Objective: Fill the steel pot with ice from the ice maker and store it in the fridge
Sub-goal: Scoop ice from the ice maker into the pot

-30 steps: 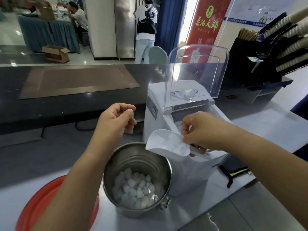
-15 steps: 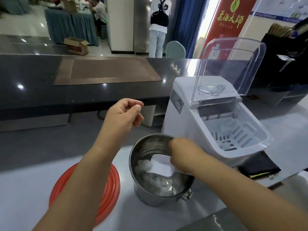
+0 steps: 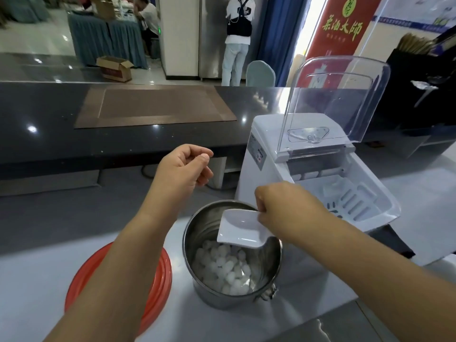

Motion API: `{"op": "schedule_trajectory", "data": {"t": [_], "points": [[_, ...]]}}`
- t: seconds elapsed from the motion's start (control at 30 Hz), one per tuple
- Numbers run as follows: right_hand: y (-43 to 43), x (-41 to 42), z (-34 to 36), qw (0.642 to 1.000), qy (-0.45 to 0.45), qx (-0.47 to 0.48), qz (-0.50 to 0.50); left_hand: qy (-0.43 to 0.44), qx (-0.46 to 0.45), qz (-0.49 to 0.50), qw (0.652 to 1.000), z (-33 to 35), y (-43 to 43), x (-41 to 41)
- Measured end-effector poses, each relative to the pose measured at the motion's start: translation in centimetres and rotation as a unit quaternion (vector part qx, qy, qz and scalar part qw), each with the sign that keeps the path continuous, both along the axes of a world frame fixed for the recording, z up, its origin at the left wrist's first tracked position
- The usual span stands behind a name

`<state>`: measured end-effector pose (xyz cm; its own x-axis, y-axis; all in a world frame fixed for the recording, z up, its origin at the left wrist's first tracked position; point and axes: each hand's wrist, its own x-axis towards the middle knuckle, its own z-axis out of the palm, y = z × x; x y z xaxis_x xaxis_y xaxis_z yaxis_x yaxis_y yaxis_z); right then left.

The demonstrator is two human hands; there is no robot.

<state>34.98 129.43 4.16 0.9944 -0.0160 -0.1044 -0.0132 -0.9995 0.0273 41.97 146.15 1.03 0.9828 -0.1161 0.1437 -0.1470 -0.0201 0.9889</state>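
Note:
The steel pot stands on the white counter with a layer of ice cubes in its bottom. My right hand grips a white plastic scoop over the pot's right rim; the scoop looks empty. To the right stands the white ice maker, its clear lid raised and its white basket showing. My left hand hovers above and behind the pot, fingers loosely curled, holding nothing.
A red round lid or basin lies left of the pot under my left forearm. A dark raised counter with a brown mat runs behind. A black cloth lies under the ice maker's right side. People stand far behind.
The right hand brought the scoop from the ice maker into the pot, tipped it, and now holds it higher, empty, over the rim. More ice lies in the pot. The left hand barely moved.

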Motion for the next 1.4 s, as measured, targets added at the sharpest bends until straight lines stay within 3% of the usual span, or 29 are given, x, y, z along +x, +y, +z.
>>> {"op": "schedule_trajectory", "data": {"t": [0.47,0.53,0.77,0.87,1.1,1.4], "points": [[-10.7,0.3,7.2,0.983,-0.063,0.154,-0.077,0.001,0.006,-0.030,1.000,0.6,-7.0,0.6],[-12.8,0.7,7.4,0.985,-0.077,0.127,-0.087,0.004,0.005,-0.034,0.999,0.5,-8.1,0.7],[-17.7,1.4,5.7,0.981,-0.084,-0.147,-0.092,0.017,-0.005,-0.038,0.999,0.2,-11.3,1.5],[-18.7,1.6,4.8,0.972,-0.069,-0.214,-0.066,0.006,-0.016,-0.028,0.999,0.4,-12.4,1.5],[-19.3,1.9,3.4,0.963,-0.030,-0.268,-0.004,-0.015,0.001,-0.011,1.000,0.3,-13.9,1.7],[-19.2,2.1,1.3,0.966,0.022,-0.255,0.041,-0.008,0.022,0.007,1.000,-0.3,-14.5,1.7]]}}
